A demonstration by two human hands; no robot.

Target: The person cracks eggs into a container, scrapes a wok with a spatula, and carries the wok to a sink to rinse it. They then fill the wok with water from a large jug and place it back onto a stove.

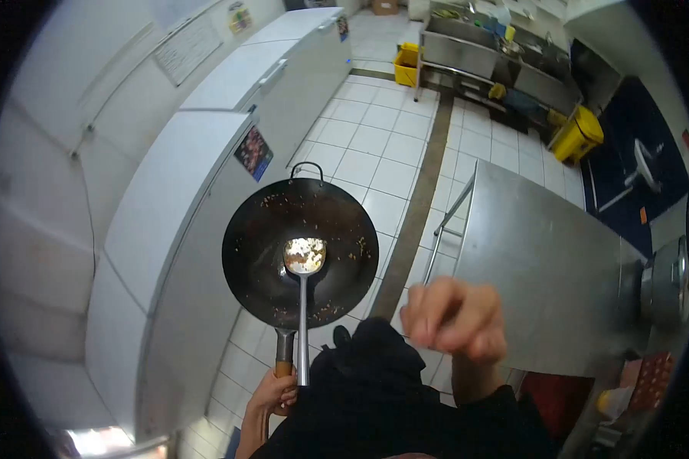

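Observation:
My left hand is closed around the wooden-ended handle of a dark wok, which hangs in front of me over the tiled floor. Bits of food cling to the inside of the wok. A metal wok spatula lies in it, its blade near the middle and its long handle running back over the rim beside the wok's handle. To the right of the wok, my right hand is raised with its fingers curled in, and nothing shows in them. It is apart from both wok and spatula.
White chest freezers line the left wall. A steel table stands close on my right, with a large pot at its far side. Farther off are steel sinks, a yellow bin and a yellow bucket.

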